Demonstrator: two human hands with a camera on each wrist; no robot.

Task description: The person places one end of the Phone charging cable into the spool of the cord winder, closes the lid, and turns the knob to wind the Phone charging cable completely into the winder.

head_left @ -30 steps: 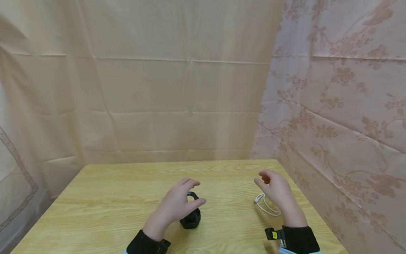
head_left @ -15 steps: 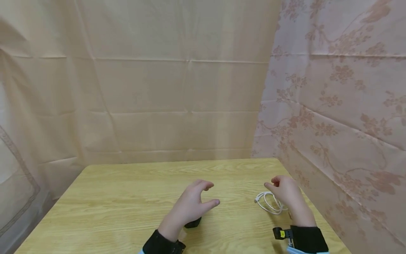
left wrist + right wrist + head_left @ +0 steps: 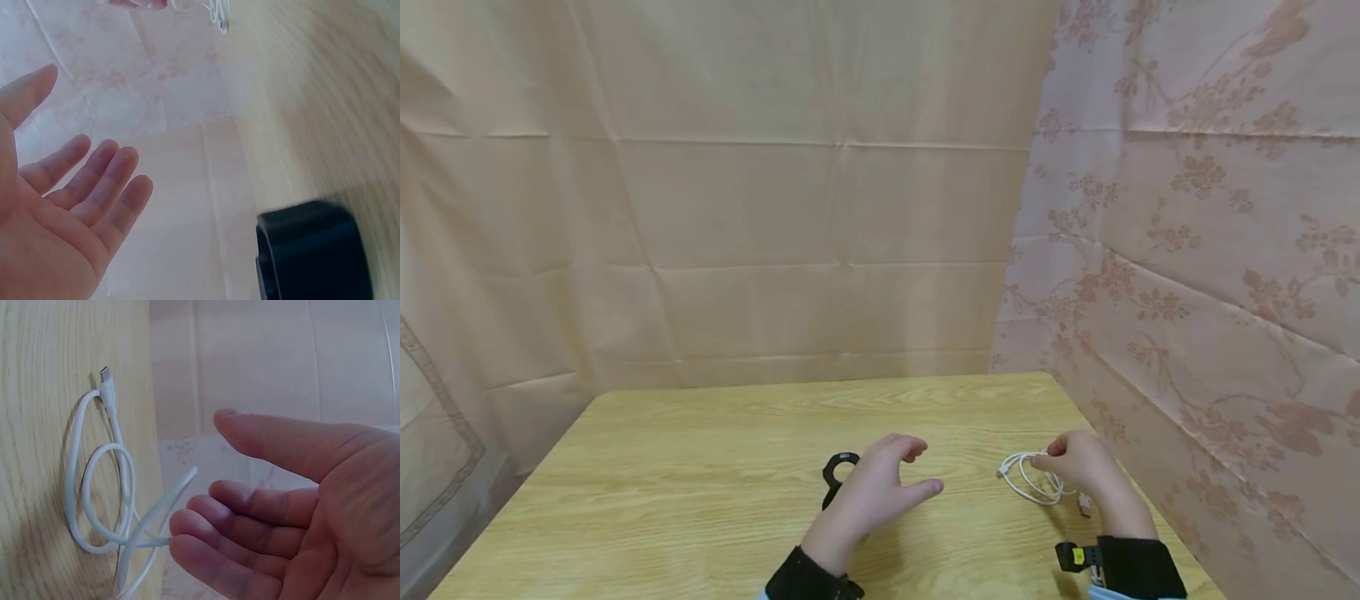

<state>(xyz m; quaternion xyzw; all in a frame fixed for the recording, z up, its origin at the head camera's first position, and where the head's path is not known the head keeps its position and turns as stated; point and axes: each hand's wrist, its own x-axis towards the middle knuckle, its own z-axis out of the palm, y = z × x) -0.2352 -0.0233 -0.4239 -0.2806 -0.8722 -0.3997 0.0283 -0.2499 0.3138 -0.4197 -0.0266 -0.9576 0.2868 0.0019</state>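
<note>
A white charging cable [image 3: 1036, 501] lies loosely coiled on the right part of the table. Its small metal-tipped plug [image 3: 106, 390] shows in the right wrist view, and a second plug [image 3: 1084, 505] lies nearer the table's right side. My right hand [image 3: 1090, 467] is over the coil, thumb apart from loosely bent fingers; a cable strand passes close by the fingertips, and I cannot tell whether they touch. My left hand [image 3: 880, 492] hovers with spread fingers and holds nothing. Beside and partly behind it stands a black object with a ring-shaped top [image 3: 839, 468], its lower body [image 3: 315, 250] mostly hidden in the head view.
The wood-grain table [image 3: 662, 483] reaches back to a beige curtain [image 3: 790, 250]. A pink floral curtain [image 3: 1187, 250] runs along the right edge. Both wrists wear black bands, and a small camera [image 3: 1072, 557] sits at the right one.
My left hand has moved right, past the black object, so its ring shows left of the hand. My right hand has shifted right and come lower over the cable.
</note>
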